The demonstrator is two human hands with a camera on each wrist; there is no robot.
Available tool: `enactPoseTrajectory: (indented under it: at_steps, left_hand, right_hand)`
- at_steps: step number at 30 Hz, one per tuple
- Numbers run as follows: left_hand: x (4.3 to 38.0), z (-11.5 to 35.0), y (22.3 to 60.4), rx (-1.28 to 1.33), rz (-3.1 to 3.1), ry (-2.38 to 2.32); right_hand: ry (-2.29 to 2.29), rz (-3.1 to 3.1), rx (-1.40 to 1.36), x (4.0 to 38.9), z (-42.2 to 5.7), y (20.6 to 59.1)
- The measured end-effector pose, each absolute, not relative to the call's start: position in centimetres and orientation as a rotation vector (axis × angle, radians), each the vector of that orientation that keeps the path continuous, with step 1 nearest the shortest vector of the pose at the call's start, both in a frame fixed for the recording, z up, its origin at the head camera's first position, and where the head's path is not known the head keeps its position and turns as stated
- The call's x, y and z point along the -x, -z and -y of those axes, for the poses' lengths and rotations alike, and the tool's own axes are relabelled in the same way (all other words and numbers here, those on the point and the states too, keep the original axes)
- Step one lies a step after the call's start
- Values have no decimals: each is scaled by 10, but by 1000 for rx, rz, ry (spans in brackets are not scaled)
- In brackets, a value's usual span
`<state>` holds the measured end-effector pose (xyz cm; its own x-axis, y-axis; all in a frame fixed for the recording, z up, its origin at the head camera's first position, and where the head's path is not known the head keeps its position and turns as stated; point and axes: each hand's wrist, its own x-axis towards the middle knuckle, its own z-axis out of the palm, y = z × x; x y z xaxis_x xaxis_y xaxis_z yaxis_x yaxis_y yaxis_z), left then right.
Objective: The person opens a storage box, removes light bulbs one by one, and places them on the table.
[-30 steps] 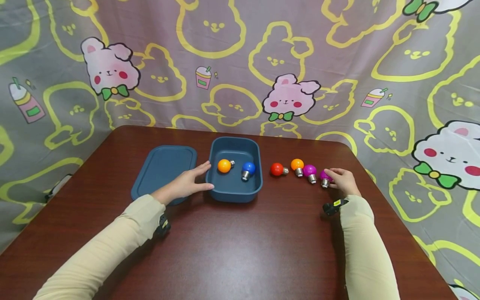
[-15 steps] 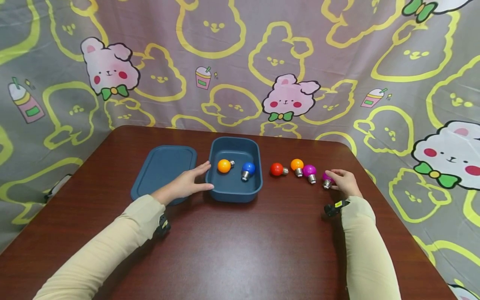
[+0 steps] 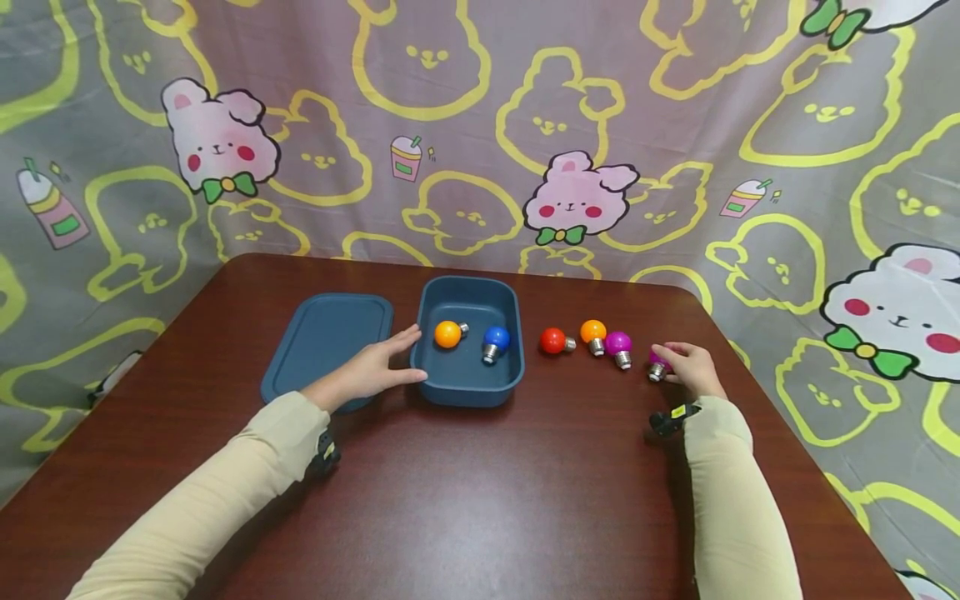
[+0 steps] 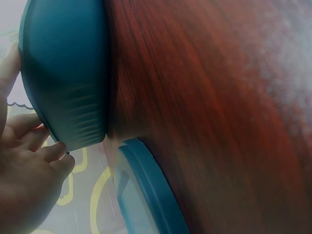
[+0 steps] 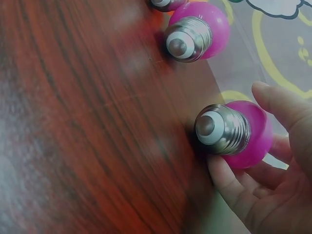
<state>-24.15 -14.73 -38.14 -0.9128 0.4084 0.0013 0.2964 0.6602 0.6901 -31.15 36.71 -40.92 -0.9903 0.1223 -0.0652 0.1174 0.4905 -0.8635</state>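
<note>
At the right of the table, my right hand (image 3: 690, 367) has its thumb and fingers around a magenta light bulb (image 5: 251, 134), whose metal screw base faces toward me. Its base lies close over the tabletop in the right wrist view. My left hand (image 3: 371, 367) touches the left rim of a blue rectangular container (image 3: 468, 396) with thumb and fingers spread. Inside that container lie an orange bulb (image 3: 447, 334) and a blue bulb (image 3: 496, 340). Between container and right hand lie a red bulb (image 3: 552, 340), another orange bulb (image 3: 593, 332) and a second magenta bulb (image 3: 618, 343).
A flat blue lid (image 3: 330, 333) lies left of the container, partly behind the left hand. The brown wooden table (image 3: 480, 492) ends at a patterned curtain (image 3: 465, 100) at the back and sides. Each wrist wears a small black camera (image 3: 671, 419).
My right hand has shifted slightly right with the magenta bulb, widening the gap to the second magenta bulb. The left hand and the container stay in place.
</note>
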Motion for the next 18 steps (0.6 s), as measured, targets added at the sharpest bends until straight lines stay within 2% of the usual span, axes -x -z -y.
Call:
enactPoseTrajectory:
  at_steps: [18]
  left_hand:
    - [240, 149, 380, -609, -2715, -1103]
  right_hand:
    - [-1608, 2684, 217, 305, -370, 399]
